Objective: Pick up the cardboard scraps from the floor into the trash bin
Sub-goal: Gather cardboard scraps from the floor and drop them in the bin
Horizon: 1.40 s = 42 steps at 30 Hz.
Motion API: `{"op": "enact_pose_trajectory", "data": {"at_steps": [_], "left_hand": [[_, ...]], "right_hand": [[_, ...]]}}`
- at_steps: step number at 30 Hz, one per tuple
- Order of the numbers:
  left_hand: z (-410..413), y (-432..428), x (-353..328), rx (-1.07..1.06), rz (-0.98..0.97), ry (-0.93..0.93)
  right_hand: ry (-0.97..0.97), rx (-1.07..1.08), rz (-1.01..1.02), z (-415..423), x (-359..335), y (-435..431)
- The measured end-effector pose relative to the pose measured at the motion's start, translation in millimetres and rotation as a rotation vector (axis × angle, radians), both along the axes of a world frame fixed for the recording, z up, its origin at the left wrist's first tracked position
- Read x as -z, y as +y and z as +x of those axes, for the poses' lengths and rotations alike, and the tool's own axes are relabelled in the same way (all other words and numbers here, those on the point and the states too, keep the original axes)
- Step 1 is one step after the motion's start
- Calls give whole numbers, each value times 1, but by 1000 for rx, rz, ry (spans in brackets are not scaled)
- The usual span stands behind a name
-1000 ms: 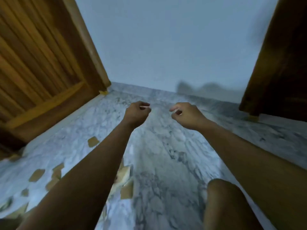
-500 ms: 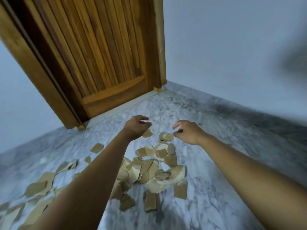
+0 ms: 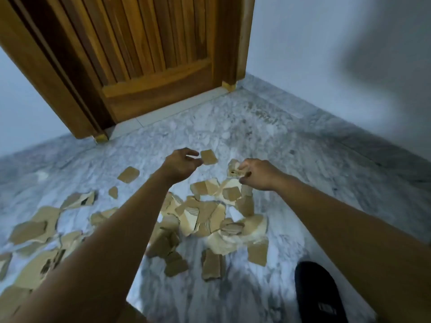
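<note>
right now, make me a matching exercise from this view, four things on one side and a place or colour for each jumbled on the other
Things:
1. door
2. shoe
3. cardboard scraps
4. wall

Places and colours:
a. bottom right of the view, black
b. top right, pale with a dark shadow on it
c. top left, brown with vertical slats
d. strewn over the marble floor, light brown

Pairs: 1-c, 2-a, 3-d, 4-b
</note>
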<state>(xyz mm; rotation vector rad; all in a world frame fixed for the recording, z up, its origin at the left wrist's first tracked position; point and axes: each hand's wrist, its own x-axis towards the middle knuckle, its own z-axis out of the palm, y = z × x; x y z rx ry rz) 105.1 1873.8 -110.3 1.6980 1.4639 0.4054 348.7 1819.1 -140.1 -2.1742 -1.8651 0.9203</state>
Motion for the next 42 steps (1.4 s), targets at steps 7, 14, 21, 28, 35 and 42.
{"op": "enact_pose_trajectory", "data": {"at_steps": [7, 14, 21, 28, 35, 42], "left_hand": [[30, -24, 97, 29, -209, 92], [14, -78, 197, 236, -513, 631], [19, -140, 261, 14, -265, 588], [22, -149, 265, 42, -284, 557], [-35, -106, 231, 123, -255, 571], [-90, -99, 209, 208, -365, 561]], "right_hand": [[-97, -53, -369, 31, 86, -16], [-203, 178, -728, 24, 179, -44], [-207, 497, -533, -8, 257, -94], [-71, 519, -538, -2, 242, -104], [-235, 15, -588, 27, 177, -88], [-237, -392, -409, -28, 142, -55]]}}
